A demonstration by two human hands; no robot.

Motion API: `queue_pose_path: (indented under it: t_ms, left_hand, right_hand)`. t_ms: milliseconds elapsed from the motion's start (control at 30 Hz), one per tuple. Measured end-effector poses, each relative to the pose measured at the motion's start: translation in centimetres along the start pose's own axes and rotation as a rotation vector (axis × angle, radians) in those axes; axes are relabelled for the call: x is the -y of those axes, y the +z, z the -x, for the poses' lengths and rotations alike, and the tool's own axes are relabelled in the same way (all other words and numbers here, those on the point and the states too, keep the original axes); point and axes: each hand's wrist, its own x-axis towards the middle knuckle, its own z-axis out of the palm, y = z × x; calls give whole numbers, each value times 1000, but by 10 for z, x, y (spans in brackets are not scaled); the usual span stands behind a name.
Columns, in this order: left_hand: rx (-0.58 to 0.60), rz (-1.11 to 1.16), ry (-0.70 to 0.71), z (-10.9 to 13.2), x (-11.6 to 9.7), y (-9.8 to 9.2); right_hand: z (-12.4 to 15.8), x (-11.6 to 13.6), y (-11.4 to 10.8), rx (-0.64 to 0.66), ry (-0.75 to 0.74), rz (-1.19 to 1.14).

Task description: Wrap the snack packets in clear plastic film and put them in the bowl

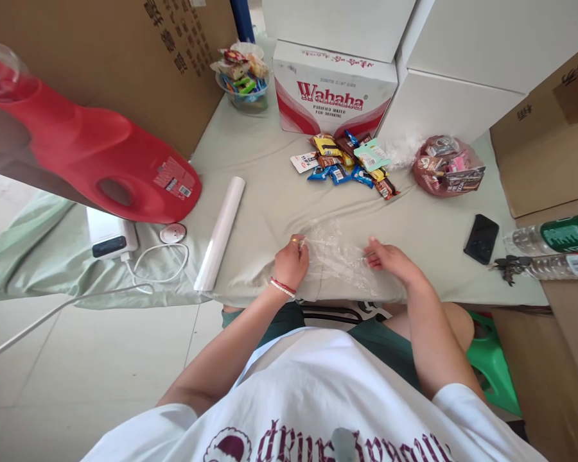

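A crumpled, see-through plastic bag [334, 256] lies spread on the cloth-covered table between my two hands. My left hand [291, 263], with a ring and a red-and-white bracelet, is closed on the bag's left side. At its right side my right hand [390, 258] has curled fingers on the thin plastic, the thumb above them. Beyond the hands is a pile of small wrapped snacks [344, 160] in yellow, blue and brown. A white roll [220, 234] lies slantwise to the left of my left hand.
A reddish bag of snacks [446, 165] and a black phone [481, 239] are on the right, near plastic bottles [559, 234]. A Wahaha carton [334, 90] and a snack tub [245, 83] stand behind. Left are a red jug [110, 154] and a white power bank [110, 234].
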Motion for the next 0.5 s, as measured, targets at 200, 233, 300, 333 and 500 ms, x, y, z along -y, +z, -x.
queue_pose_path:
  t_ms: [200, 233, 300, 333, 500]
  left_hand:
    - [-62, 219, -9, 1, 9, -4]
    - [-71, 262, -26, -1, 12, -5]
    - [-89, 284, -48, -5, 16, -6]
    - [-114, 260, -51, -7, 17, -5]
    - [-356, 25, 198, -14, 14, 5]
  right_hand:
    - [-29, 35, 45, -59, -315, -320]
    - [-32, 38, 43, -173, -389, -395]
    - [-43, 40, 35, -415, -508, -437]
    - [-50, 40, 30, -515, -541, -404]
    - [-92, 28, 3, -666, -500, -13]
